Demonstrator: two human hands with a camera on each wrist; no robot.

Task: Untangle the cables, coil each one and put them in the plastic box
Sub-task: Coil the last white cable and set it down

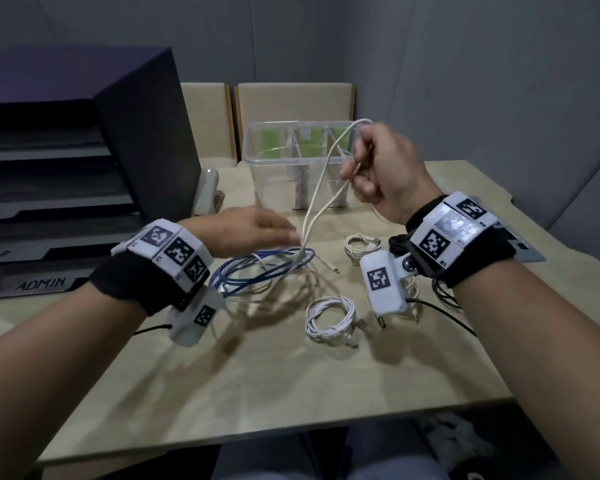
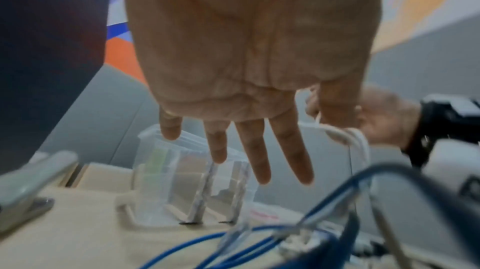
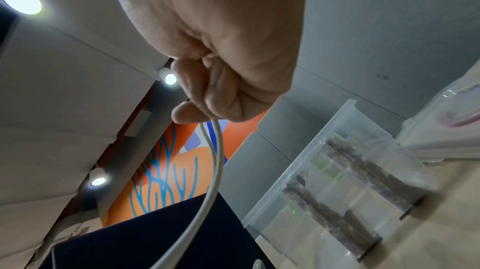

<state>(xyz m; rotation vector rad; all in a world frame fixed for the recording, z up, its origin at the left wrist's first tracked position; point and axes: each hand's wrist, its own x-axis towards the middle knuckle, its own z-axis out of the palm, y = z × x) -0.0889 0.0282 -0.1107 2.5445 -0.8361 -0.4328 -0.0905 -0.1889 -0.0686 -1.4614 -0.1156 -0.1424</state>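
Okay, nearest me I see a coiled white cable (image 1: 330, 320) lying on the desk (image 1: 257, 382), apart from the rest. My left hand (image 1: 253, 233) hovers flat just above the blue cable (image 1: 257, 271), fingers (image 2: 259, 154) straight and spread, grasping nothing. A cream coiled cable (image 1: 359, 249) sits beside my right wrist. My right hand (image 1: 383, 168) is raised, fingers curled tight round a loop of white cable (image 1: 321, 188) whose two strands drop into the blue tangle. Behind that stands the clear plastic box (image 1: 274, 161) with dividers, no cable inside. A dark paper tray (image 1: 84, 168) marked ADMIN fills the left. Only the right wrist view shows the clenched fingertips (image 3: 187, 114) from below; only the left wrist view shows the open palm.
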